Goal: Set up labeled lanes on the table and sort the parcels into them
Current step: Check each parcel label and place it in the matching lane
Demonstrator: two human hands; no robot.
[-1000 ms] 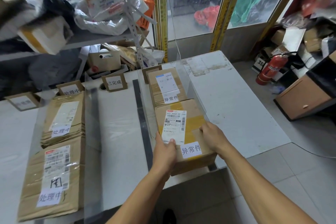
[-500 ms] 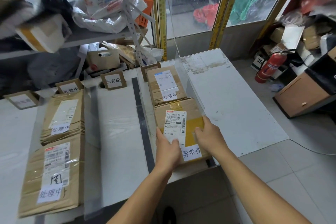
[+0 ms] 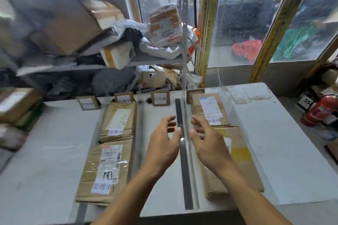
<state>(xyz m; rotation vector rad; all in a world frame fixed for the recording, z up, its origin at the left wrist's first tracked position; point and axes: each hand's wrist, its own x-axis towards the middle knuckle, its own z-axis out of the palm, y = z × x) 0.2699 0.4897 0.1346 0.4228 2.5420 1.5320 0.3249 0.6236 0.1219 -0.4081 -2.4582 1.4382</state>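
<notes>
- Soft, even daylight enters through the glass panes (image 3: 236, 23) at the back; no hard shadows on the table (image 3: 285, 151).
- Dim on the shelves (image 3: 54, 67) at left.
- Motion blur smears the left side and both hands' fingers (image 3: 170, 120).
- Wide-angle bending curves the frame edges.
- A clear divider (image 3: 186, 133) shows faint glare along its edge.
- Near labels (image 3: 102, 186) read sharply.

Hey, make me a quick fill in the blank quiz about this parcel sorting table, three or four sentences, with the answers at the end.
1. The left hand and right hand hold ____.
2. The lane with the 处理中 sign holds ____ parcels.
3. The lane behind the 已完成 sign holds ____ parcels.
4. The fire extinguisher is ____ in colour.

Missing words: nothing; two; no; red
</notes>
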